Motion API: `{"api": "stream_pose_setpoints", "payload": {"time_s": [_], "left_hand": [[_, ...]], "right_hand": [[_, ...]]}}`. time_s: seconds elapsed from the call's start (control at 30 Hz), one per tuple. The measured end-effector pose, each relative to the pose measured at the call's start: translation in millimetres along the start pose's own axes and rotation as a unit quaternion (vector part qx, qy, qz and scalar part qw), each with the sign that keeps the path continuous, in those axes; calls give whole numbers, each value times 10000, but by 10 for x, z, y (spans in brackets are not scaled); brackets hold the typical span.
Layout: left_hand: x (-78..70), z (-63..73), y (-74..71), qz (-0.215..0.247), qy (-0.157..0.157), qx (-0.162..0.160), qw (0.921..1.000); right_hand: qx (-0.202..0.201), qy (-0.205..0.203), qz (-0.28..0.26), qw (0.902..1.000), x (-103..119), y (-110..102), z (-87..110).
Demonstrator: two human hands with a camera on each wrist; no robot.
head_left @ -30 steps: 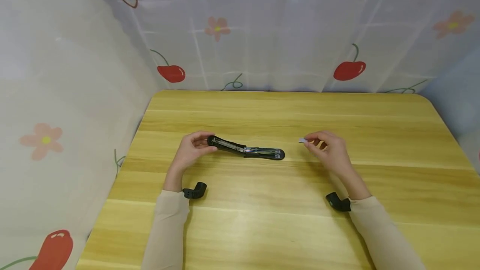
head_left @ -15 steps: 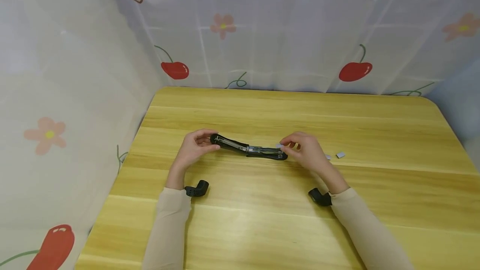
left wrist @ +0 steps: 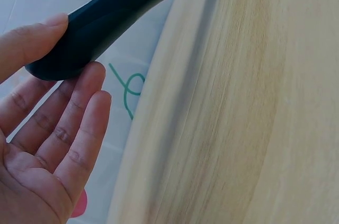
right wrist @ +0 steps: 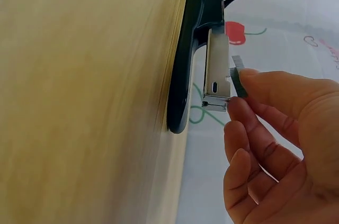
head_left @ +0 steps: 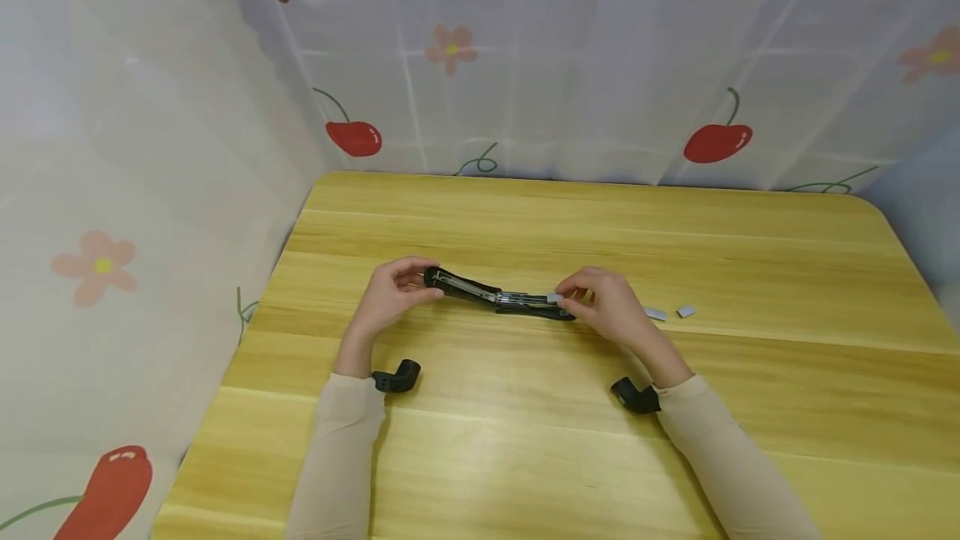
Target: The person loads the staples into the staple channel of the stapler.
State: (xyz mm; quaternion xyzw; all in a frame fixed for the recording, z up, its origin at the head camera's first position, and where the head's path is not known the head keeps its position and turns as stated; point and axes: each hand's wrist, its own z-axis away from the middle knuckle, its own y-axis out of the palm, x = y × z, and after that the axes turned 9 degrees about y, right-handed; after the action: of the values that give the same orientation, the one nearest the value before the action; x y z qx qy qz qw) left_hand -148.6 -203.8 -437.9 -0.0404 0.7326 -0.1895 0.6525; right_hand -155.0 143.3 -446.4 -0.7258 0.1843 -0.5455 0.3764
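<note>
A black stapler point(head_left: 459, 282) lies spread open across the middle of the table, its raised top arm angled up to the left. My left hand point(head_left: 387, 296) grips the end of that arm; in the left wrist view the thumb lies on one side and fingertips on the other of the dark handle point(left wrist: 114, 15). My right hand point(head_left: 609, 304) pinches a short strip of staples point(right wrist: 238, 78) between thumb and index finger. In the right wrist view the strip stands tilted right at the open side of the metal magazine point(right wrist: 218, 60), close to its front end. The black base point(right wrist: 184, 70) rests on the table.
Two more grey staple strips, a longer one point(head_left: 656, 314) and a shorter one point(head_left: 686, 312), lie on the wooden table point(head_left: 495, 440) right of my right hand. A patterned curtain point(head_left: 562, 65) hangs behind the table's back edge.
My right hand has moved left, bringing the staple strip from beside the stapler to its magazine. Strips formerly hidden behind that hand now show. The left hand keeps its grip.
</note>
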Motion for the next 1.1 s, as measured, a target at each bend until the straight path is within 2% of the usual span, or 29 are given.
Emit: {"api": "stream_pose_setpoints", "payload": {"time_s": [0.57, 1.1], "left_hand": [[-8, 2, 3, -19, -28, -36, 10000], [4, 4, 6, -35, -8, -30, 10000]], "right_hand": [[66, 32, 193, 9998, -3, 27, -28], [162, -171, 567, 9981, 81, 58, -71]]}}
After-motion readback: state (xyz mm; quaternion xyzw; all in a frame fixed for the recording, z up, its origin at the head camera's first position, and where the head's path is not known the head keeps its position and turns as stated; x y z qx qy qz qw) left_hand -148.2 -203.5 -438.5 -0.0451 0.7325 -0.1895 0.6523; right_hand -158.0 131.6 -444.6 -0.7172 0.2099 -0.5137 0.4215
